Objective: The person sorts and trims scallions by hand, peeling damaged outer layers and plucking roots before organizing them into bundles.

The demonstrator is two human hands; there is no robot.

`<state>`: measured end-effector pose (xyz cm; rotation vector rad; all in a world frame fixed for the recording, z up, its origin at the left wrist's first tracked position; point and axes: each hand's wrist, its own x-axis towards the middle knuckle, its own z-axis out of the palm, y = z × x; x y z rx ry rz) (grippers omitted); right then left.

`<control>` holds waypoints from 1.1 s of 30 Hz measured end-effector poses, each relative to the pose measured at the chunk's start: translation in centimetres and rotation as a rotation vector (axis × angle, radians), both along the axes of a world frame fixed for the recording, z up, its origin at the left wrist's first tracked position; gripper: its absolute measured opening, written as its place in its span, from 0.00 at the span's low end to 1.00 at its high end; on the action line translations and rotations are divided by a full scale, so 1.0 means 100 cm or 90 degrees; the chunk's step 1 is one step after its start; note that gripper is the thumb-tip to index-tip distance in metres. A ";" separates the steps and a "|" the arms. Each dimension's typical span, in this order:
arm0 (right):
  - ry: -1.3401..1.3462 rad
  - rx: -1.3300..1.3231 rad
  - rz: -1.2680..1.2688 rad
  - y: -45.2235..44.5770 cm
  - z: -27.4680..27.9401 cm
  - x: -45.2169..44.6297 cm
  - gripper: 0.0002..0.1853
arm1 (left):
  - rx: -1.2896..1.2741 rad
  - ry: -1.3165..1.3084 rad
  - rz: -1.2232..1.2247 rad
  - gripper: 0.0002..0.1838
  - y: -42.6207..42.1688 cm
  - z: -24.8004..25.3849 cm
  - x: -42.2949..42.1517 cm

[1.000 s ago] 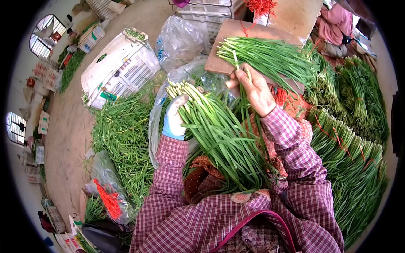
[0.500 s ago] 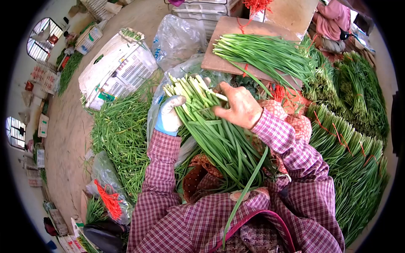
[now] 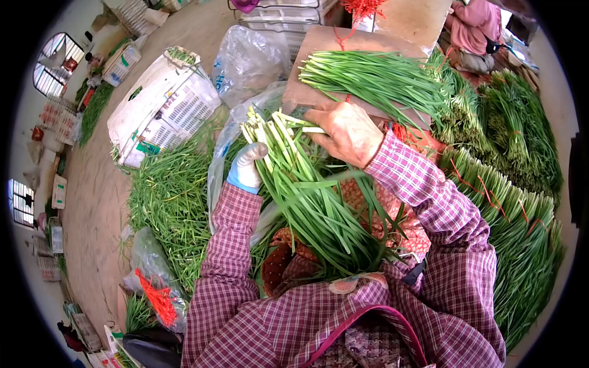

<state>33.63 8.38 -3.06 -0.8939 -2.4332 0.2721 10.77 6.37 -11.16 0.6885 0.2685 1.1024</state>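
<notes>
My left hand [image 3: 248, 167], in a white and blue glove, is closed around a bunch of garlic chives [image 3: 307, 196]. Their pale cut ends point up and away, and the green leaves droop across my lap. My right hand [image 3: 348, 135], bare, pinches a few chive stalks by their pale ends at the bunch's right side; some leaves hang below it. Just beyond, a pile of neatly aligned chives [image 3: 374, 83] lies on a brown board [image 3: 297, 83]. My right fingertips are partly hidden.
Loose chives [image 3: 169, 202] cover the floor at left, near a white plastic crate [image 3: 178, 107] and clear plastic bags [image 3: 251, 61]. Tied bundles [image 3: 497, 214] are stacked at right. Red ties [image 3: 158, 297] lie at lower left. Another person [image 3: 475, 27] sits at upper right.
My right hand has moved slightly up and left, with some leaves now hanging apart beneath it. The long leaf that crossed my lap has gone from there. My left hand keeps its grip.
</notes>
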 end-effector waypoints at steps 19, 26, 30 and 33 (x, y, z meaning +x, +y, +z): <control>0.143 0.021 -0.153 0.008 -0.009 0.026 0.14 | 0.001 0.035 0.033 0.40 -0.010 -0.009 0.008; 0.081 -0.168 -0.059 -0.040 -0.022 -0.028 0.27 | -0.038 0.034 0.054 0.34 -0.009 -0.004 0.003; 0.032 -0.160 -0.093 -0.042 -0.024 -0.031 0.24 | -0.048 -0.001 0.029 0.37 -0.014 0.003 0.002; 0.065 -0.181 -0.094 -0.035 -0.025 -0.027 0.21 | -0.014 -0.012 0.041 0.38 -0.017 0.016 0.009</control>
